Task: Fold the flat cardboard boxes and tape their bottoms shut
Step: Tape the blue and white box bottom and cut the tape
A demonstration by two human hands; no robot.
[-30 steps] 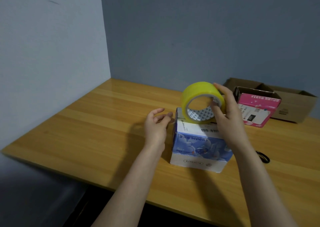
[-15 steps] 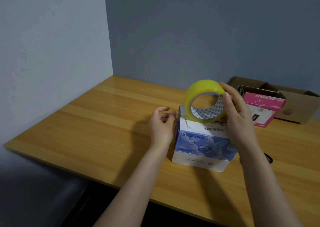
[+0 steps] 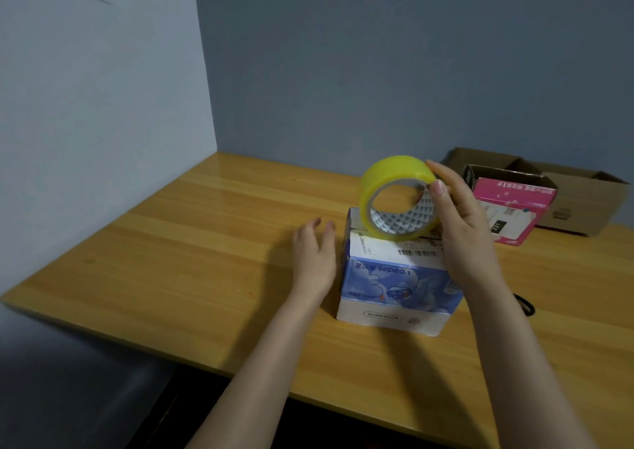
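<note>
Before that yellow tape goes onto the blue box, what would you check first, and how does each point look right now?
1. Tape roll held firmly: ok, the right hand grips its rim.
2. Blue box folded up and standing on the table: ok.
3. Box steadied: not ok, the left hand is open beside it, and contact cannot be told.
4. Loose tape end found: cannot tell, none shows.
5. Flaps under the roll closed flat: cannot tell, the roll and hand cover the seam.
6. Room to work: ok, the pink box and brown box sit well behind.
</note>
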